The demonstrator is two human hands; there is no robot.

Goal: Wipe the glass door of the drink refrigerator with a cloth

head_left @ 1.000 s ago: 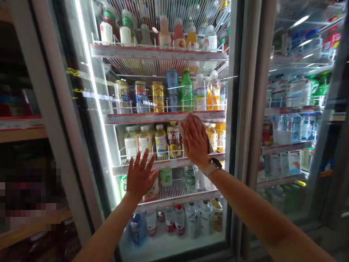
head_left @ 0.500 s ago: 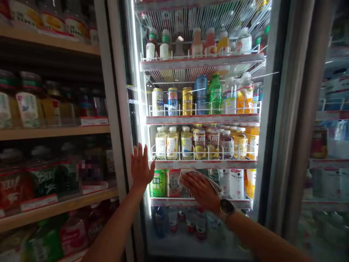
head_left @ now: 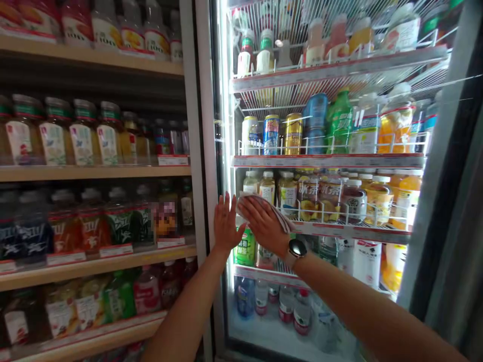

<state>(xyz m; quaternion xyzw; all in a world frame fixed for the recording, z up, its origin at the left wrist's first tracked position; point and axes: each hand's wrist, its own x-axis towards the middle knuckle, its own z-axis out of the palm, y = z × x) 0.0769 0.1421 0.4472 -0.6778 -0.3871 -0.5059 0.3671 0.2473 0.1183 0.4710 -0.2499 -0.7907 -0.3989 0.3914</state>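
Observation:
My left hand (head_left: 227, 224) lies flat with its fingers pointing up, against the left edge of the glass door (head_left: 251, 334) of a lit drinks fridge. Nothing is in it, and its fingers are slightly apart. Close beside it, my right hand (head_left: 262, 223) presses a pale, striped cloth (head_left: 284, 217) flat on the glass, in front of bottles with white caps. The cloth shows past the fingertips and along the far side of the hand. A watch (head_left: 297, 248) is on my right wrist.
Behind the glass, wire shelves (head_left: 328, 161) carry cans (head_left: 293, 133) and bottles (head_left: 339, 120). To the left stands an open wooden shelf unit (head_left: 94, 173) with rows of bottled drinks (head_left: 83, 133). A dark door frame (head_left: 449, 201) runs down the right side.
My right hand has slid the cloth left and up across the glass, close to my left hand. My left hand stays at the door's edge. The view has turned left.

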